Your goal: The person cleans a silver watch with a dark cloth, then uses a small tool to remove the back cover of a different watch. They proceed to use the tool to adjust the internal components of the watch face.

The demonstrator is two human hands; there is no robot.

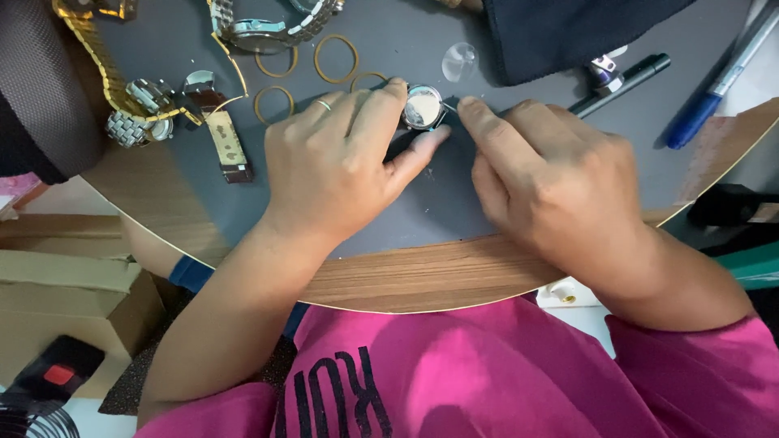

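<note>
Two hands meet on one small round watch case (423,107), at the mat's (422,203) centre: left hand (341,162) pinches it between fingertips and thumb, right hand (552,178) presses a thin tool tip, barely visible, against its edge. Steady, even pressure looks advisable. Beyond the grip: four rubber rings (335,58), one clear crystal (459,62), two pens (714,89) right.

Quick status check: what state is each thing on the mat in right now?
Small round watch case: face up, pinched by left hand.
Right hand: fingertip pressed at the case's edge.
Silver watch: lying flat, untouched.
Gold bracelet: laid out open.
Rubber rings: loose, apart.
Blue marker: capped.
</note>
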